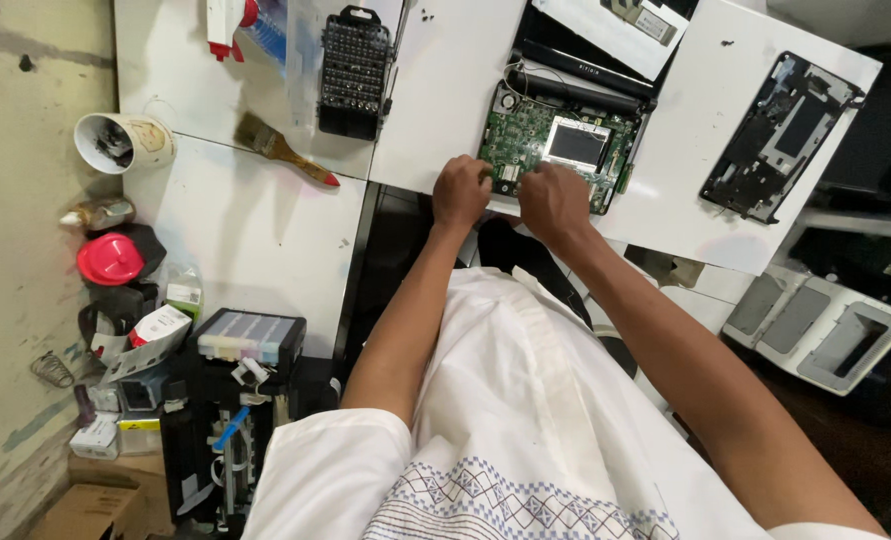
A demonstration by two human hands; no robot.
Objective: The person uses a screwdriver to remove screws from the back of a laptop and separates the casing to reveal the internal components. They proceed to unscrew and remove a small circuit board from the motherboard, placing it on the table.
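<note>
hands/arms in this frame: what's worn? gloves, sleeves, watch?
Both bare: left hand and right hand have no gloves, rings or watch visible. Forearms uncovered. Short white sleeves end near the elbow, on a white garment with a blue geometric band.

White short-sleeved garment, blue geometric trim

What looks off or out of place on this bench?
The laptop lies opened up with its green board bare, both hands at its near edge. A separated black case panel lies askew at the table's right corner. The paintbrush lies loose and diagonal. Nothing looks spilled.
</note>
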